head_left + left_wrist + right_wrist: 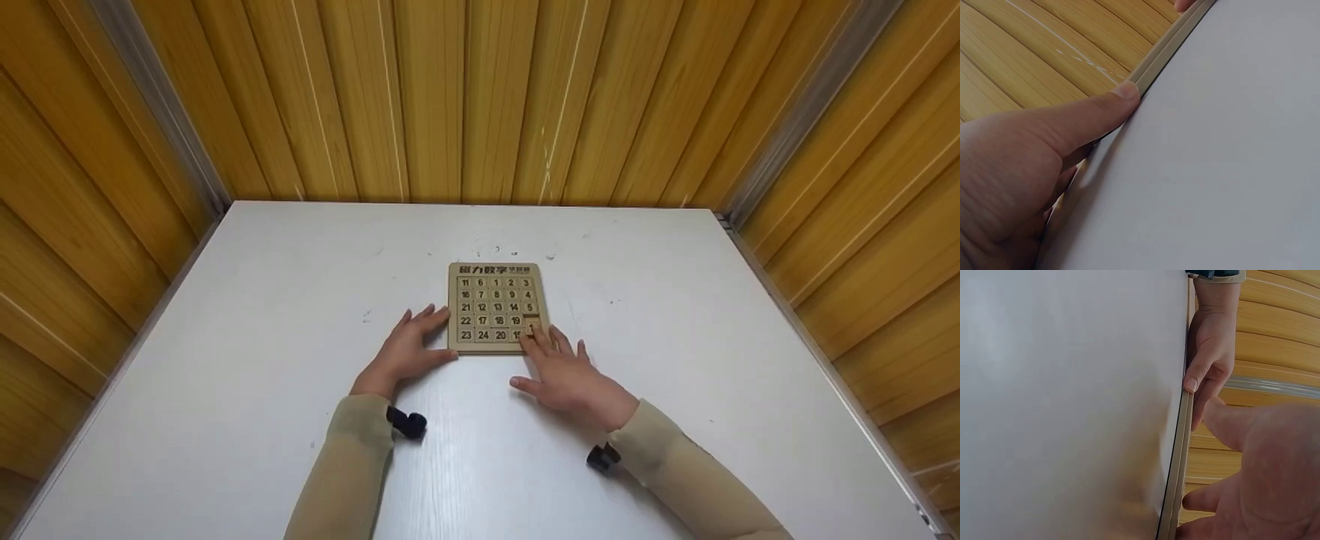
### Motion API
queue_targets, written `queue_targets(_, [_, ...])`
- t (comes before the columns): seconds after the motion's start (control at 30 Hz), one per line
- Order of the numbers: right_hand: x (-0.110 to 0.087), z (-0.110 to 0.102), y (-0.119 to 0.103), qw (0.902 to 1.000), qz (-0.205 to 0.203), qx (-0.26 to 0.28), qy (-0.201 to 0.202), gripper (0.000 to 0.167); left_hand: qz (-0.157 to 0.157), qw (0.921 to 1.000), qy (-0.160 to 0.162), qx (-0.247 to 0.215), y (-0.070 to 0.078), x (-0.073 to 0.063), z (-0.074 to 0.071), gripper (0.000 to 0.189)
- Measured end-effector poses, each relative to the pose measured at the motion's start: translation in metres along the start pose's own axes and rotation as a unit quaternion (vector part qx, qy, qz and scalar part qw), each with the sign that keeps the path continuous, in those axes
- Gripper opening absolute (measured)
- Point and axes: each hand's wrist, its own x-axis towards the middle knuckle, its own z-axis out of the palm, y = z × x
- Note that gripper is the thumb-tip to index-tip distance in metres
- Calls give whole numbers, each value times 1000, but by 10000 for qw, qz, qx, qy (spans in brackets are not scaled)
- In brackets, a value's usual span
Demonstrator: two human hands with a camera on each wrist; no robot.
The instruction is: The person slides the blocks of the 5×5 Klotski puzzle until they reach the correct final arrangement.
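Observation:
A wooden number slide puzzle (490,346) lies flat on the white table, with rows of numbered square tiles and dark printed characters along its far edge. My left hand (406,346) holds its near left corner, thumb at the near edge and fingers along the left side. In the left wrist view, the thumb (1095,115) presses the puzzle's rim. My right hand (568,375) reaches over the near right corner, its extended fingertips touching a partly covered tile (532,327) in the right column. A dark gap shows between that tile and the 5 tile (529,307). The corner tile space is hidden under the fingers.
The white table (262,300) extends around the puzzle, with small dark marks beyond its far edge. Yellow wood-look panels (487,97) stand at the back and on both sides. Black wrist devices (409,424) sit at both cuffs.

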Motion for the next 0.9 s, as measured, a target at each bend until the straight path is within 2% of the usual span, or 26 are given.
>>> queue_targets(0.23, [9, -4, 1, 9999, 43, 60, -71, 87, 34, 10000, -12, -14, 2, -1, -1, 83])
queue_targets(0.43, [13, -4, 1, 10000, -4, 41, 51, 86, 74, 10000, -32, 46, 3, -2, -1, 82])
queue_targets(0.63, [7, 3, -8, 9999, -131, 31, 51, 86, 110, 9999, 25, 94, 3, -1, 0, 82])
queue_targets(0.77, [2, 7, -16, 9994, -337, 11, -53, 85, -2, 10000, 37, 84, 2, -1, 0, 82])
queue_targets(0.9, [-2, 8, -19, 9994, -357, 10, -18, 85, -70, 10000, 49, 19, 2, -1, 1, 82])
